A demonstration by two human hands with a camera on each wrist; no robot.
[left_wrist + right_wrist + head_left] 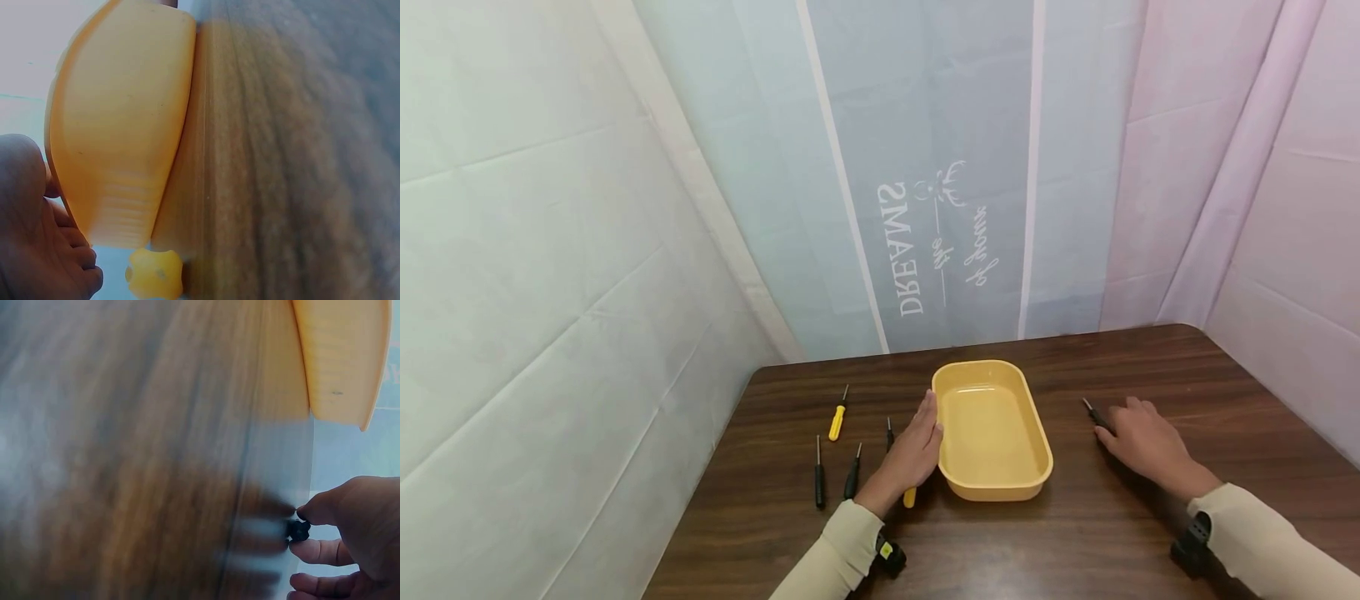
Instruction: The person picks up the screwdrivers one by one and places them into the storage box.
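Centrally on the dark wood-grain bench (1075, 533) a shallow yellow rectangular plastic tray (992, 429) is set with its long side running away from the person, so that both hands can be brought to it from either flank. The left hand (913, 454) is laid flat against the tray's left wall, fingers straight and relaxed rather than curled; the tray appears to be steadied this way, and nothing is gripped. Under that hand a yellow-handled screwdriver (910, 497) is partly covered, only its butt end showing near the wrist; in the left wrist view the same yellow butt (155, 274) is seen just beside the tray's outer wall (119, 137). Further left, well apart from the tray, three more small tools are lined up roughly parallel: a yellow-handled screwdriver with a thin steel shaft (837, 414), a slim black-handled screwdriver (819, 475) and another black-handled screwdriver (852, 473); a thin black tip (889, 433) is seen just beside the left hand's knuckles. To the right of the tray, apart from it, the right hand (1146, 446) is lowered onto a small black-handled screwdriver (1093, 412), whose tip points away. In the right wrist view the black handle end (299, 530) is pinched between thumb and curled fingers (319, 551), so a grasp on it is judged to be made while it lies on the bench.
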